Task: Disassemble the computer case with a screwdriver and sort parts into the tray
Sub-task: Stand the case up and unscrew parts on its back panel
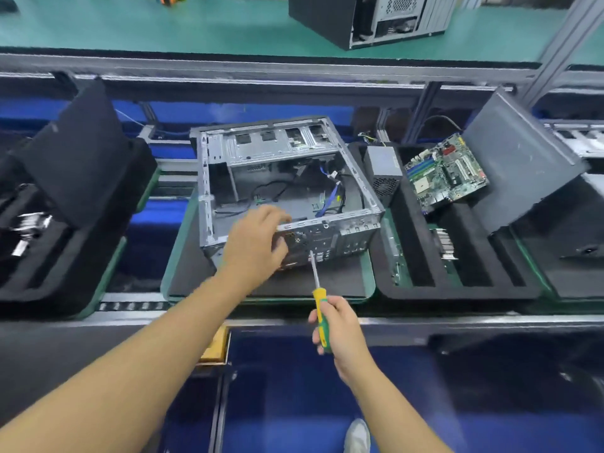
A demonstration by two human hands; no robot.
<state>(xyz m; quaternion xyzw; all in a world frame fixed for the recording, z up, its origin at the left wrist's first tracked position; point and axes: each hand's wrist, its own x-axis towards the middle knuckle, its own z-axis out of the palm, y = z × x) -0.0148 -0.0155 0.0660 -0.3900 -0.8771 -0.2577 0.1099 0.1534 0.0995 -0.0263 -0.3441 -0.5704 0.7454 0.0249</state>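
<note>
Second black case (320,18) on green bench (163,27), white shoe (358,434)

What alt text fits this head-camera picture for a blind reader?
A person's left hand grips the near edge of an open computer case while the right hand aims a yellow-green screwdriver at its rear panel. A foam tray to the right holds a motherboard and power supply.

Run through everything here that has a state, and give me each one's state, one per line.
computer case: side open, facing up, cables inside.
left hand: grips the computer case's near edge.
right hand: grips the screwdriver handle.
screwdriver: held, tip at the computer case's near panel.
tray: partly filled.
motherboard: out of the computer case, tilted in the tray.
power supply: out, standing in the tray.
</note>
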